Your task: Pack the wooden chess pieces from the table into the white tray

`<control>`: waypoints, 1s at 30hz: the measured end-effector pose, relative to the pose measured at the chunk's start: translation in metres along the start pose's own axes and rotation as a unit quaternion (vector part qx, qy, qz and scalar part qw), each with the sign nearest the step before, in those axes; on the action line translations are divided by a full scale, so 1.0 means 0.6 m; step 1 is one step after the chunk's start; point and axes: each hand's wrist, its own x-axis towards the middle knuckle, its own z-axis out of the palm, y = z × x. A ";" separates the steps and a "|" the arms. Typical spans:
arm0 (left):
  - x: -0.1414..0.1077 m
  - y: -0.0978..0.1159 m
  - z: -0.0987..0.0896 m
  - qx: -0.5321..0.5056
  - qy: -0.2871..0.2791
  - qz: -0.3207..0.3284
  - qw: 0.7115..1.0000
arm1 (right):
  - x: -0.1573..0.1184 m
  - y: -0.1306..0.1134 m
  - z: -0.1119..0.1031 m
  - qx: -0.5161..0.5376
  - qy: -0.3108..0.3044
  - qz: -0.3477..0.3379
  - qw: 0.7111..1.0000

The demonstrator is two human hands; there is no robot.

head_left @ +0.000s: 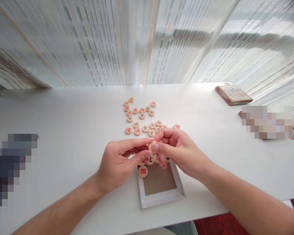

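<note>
A pale round xiangqi piece (151, 146) is held up between my two hands, above the far end of a shallow white-walled box tray (159, 197). My right hand (177, 147) pinches it with thumb and fingers. From the other side, my left hand (120, 160) has its fingertips and thumb closed at the piece's edge. In the tray, a piece with a red character (143, 171) lies at the left wall. Behind it is a row of pieces, among them one with a black character (150, 159), partly covered by my fingers.
Several loose xiangqi pieces (129, 113) with red or black characters are scattered on the white table (75, 120) beyond my hands. A brown printed box (234, 94) lies at the back right, near a blurred-out object (268, 122). Another blurred dark object (13, 169) is at left. Striped curtains (137, 42) hang behind.
</note>
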 end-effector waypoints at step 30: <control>-0.001 -0.002 -0.002 -0.014 -0.024 0.034 0.999 | -0.003 0.000 0.006 0.003 -0.005 -0.040 0.999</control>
